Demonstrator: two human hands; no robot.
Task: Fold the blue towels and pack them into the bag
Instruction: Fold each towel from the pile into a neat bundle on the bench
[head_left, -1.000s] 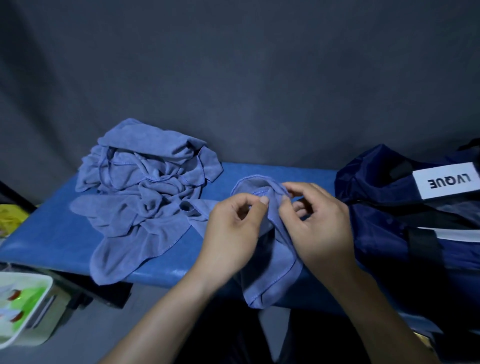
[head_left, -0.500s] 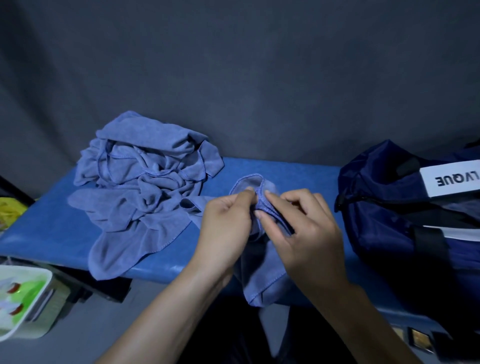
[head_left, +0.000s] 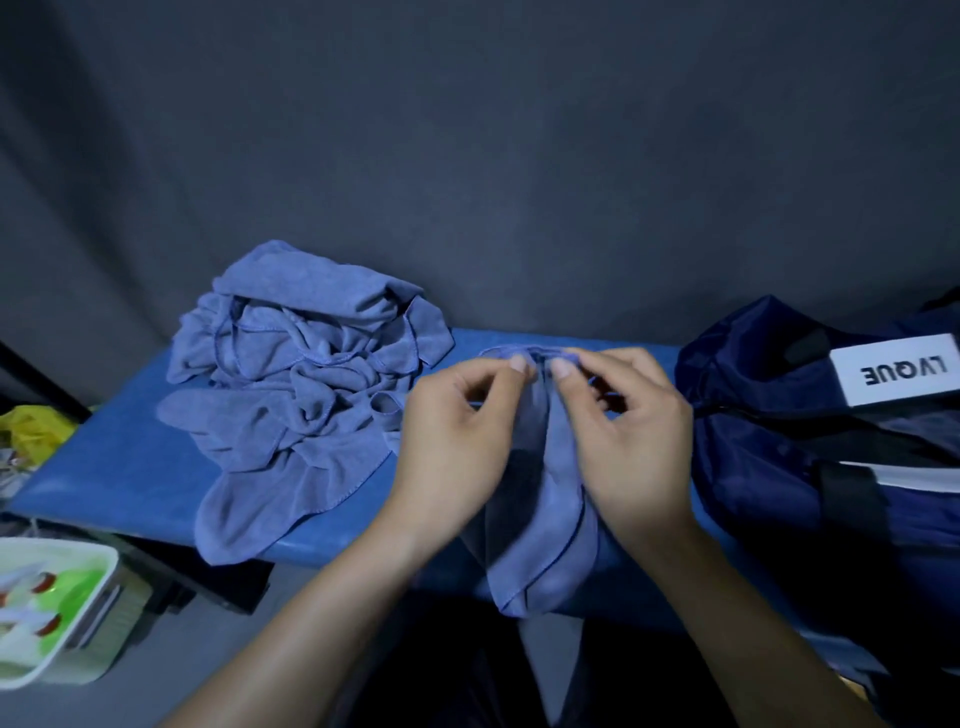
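Head view. Both forearms enter from the near edge and converge over the middle of the blue bench (head_left: 130, 467). Left hand (head_left: 457, 431): back toward the camera, thumb and forefinger pinching the top hem of a single blue towel (head_left: 540, 545); other fingers curled loosely beneath. Right hand (head_left: 628, 431): mirrors it, thumb and forefinger pinching the same hem just beside the left hand's pinch, remaining fingers curled. The two thumbnails sit close together with a short bunched stretch of hem between them.

The held towel hangs from the pinches, drapes over the near edge of the bench and ends in a rounded fold below it. Its upper part is largely covered by the hands, so how the hem is folded there cannot be made out.

Pile of crumpled blue towels (head_left: 306, 395) lies on the bench's left half, one flap spilling over the near edge; separate towels in it cannot be counted.

Navy bag (head_left: 779, 457) on the right, near the right hand, cut off by the frame edge; white label reads upside down. Whether its top is unzipped is hard to tell in the dim light.

Near left: white tray (head_left: 78, 623) with blurred green and red contents, partly cropped. Yellow object (head_left: 31, 426) at far left, indistinct.
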